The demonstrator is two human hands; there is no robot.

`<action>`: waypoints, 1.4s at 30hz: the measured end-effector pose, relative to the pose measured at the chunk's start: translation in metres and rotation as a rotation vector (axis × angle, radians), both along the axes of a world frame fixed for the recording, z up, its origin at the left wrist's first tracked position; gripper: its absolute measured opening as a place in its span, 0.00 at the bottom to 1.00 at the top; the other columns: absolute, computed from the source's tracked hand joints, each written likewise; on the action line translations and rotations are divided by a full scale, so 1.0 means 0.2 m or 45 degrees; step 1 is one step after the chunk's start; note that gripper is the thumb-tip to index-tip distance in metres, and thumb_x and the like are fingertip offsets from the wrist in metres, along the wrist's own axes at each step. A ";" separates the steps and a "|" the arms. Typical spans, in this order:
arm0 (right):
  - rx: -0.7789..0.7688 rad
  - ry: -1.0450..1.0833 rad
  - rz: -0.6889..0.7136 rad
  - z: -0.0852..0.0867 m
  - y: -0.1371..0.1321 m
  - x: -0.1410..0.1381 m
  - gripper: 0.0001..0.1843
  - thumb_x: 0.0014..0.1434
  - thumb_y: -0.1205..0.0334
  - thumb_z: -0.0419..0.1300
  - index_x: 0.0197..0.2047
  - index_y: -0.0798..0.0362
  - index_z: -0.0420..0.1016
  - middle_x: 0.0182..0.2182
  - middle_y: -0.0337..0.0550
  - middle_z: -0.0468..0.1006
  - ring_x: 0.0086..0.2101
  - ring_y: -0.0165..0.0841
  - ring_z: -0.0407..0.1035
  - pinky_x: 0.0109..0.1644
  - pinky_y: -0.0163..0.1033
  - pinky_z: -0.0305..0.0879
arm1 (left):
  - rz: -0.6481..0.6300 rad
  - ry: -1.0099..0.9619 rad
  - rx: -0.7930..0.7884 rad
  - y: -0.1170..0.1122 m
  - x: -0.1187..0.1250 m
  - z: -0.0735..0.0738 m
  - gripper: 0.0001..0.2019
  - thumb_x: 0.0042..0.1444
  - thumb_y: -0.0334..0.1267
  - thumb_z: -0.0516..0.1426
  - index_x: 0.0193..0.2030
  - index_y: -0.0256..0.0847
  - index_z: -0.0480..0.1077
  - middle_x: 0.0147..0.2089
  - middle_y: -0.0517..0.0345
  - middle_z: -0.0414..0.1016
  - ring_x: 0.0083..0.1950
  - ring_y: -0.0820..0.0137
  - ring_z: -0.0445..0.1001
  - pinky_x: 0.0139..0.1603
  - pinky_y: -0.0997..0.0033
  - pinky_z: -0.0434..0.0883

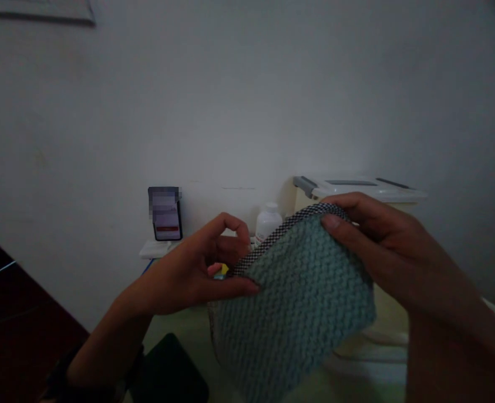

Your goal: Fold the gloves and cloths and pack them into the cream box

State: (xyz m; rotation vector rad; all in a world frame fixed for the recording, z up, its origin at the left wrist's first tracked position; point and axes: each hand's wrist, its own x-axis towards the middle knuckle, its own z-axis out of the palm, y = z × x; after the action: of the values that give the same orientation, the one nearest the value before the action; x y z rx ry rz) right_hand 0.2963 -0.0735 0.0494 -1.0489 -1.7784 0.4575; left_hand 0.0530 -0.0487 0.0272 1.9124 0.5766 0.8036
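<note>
A teal, waffle-textured cleaning cloth (298, 296) with a black-and-white checked border hangs in front of me, held up by its top edge. My left hand (197, 263) pinches the left end of that edge, thumb in front and fingers curled behind. At the upper right corner, my right hand (382, 240) grips the cloth between thumb and fingers. The border slopes up from left to right, and the lower part of the cloth droops out of the frame.
Against the wall stands a phone (166, 215) on a white stand (155, 249). Behind the cloth are a white bottle (267, 223) and a storage box with a white lid (365, 187). A dark green object (169, 372) lies at the lower left.
</note>
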 end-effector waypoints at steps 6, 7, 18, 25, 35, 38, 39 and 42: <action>0.005 -0.010 -0.218 0.01 0.02 0.06 0.10 0.57 0.55 0.57 0.41 0.47 0.74 0.29 0.38 0.73 0.27 0.31 0.66 0.26 0.35 0.62 | 0.028 0.284 0.128 0.09 -0.03 -0.02 0.15 0.49 0.30 0.62 0.37 0.42 0.59 0.31 0.67 0.63 0.31 0.76 0.63 0.30 0.78 0.63; 0.018 -0.005 -0.261 0.01 0.03 0.07 0.10 0.57 0.55 0.57 0.41 0.48 0.74 0.29 0.38 0.73 0.27 0.30 0.65 0.26 0.34 0.61 | 0.033 0.330 0.140 0.10 -0.04 -0.03 0.15 0.48 0.30 0.62 0.37 0.42 0.59 0.31 0.66 0.64 0.32 0.76 0.64 0.30 0.77 0.63; 0.154 0.182 -0.597 -0.01 0.05 0.12 0.08 0.55 0.58 0.59 0.37 0.49 0.76 0.27 0.40 0.75 0.25 0.30 0.65 0.22 0.34 0.57 | -0.012 0.405 0.131 0.13 -0.11 -0.05 0.14 0.52 0.31 0.58 0.42 0.43 0.56 0.30 0.65 0.66 0.30 0.75 0.65 0.30 0.77 0.64; 0.108 0.308 -0.563 0.00 0.04 0.08 0.07 0.55 0.59 0.60 0.37 0.49 0.76 0.28 0.40 0.75 0.25 0.29 0.66 0.22 0.33 0.58 | -0.030 0.413 0.149 0.15 -0.08 -0.07 0.13 0.49 0.36 0.62 0.39 0.41 0.63 0.30 0.64 0.65 0.31 0.74 0.66 0.31 0.76 0.66; 0.076 0.265 -0.441 0.00 0.04 0.03 0.07 0.56 0.59 0.60 0.38 0.49 0.77 0.26 0.37 0.76 0.25 0.28 0.67 0.23 0.31 0.60 | -0.104 0.431 0.187 0.16 -0.02 -0.09 0.07 0.55 0.37 0.58 0.39 0.39 0.66 0.42 0.52 0.75 0.43 0.67 0.74 0.41 0.67 0.70; 0.087 0.232 -0.363 -0.01 0.04 0.01 0.09 0.56 0.57 0.59 0.39 0.48 0.77 0.27 0.36 0.75 0.26 0.29 0.67 0.25 0.32 0.61 | -0.053 0.441 0.233 0.16 0.02 -0.13 0.08 0.54 0.38 0.58 0.38 0.39 0.65 0.41 0.54 0.74 0.39 0.69 0.73 0.36 0.71 0.69; 0.086 0.232 -0.340 -0.01 0.05 0.00 0.10 0.56 0.56 0.59 0.40 0.48 0.76 0.27 0.36 0.75 0.26 0.29 0.68 0.25 0.32 0.61 | -0.057 0.434 0.231 0.16 0.03 -0.14 0.07 0.55 0.38 0.57 0.38 0.39 0.65 0.39 0.55 0.74 0.37 0.70 0.73 0.34 0.73 0.69; 0.059 0.251 -0.312 -0.01 0.05 0.00 0.10 0.56 0.56 0.59 0.41 0.48 0.76 0.27 0.37 0.75 0.26 0.30 0.68 0.24 0.33 0.61 | -0.112 0.396 0.208 0.15 0.03 -0.14 0.04 0.57 0.34 0.54 0.39 0.40 0.65 0.33 0.59 0.72 0.34 0.73 0.72 0.32 0.75 0.68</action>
State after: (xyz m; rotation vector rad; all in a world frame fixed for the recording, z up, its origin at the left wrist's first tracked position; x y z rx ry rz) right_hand 0.2955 -0.0629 0.0467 -1.1316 -1.4594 0.3534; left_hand 0.0590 -0.0180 -0.0014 2.2171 0.6241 0.5123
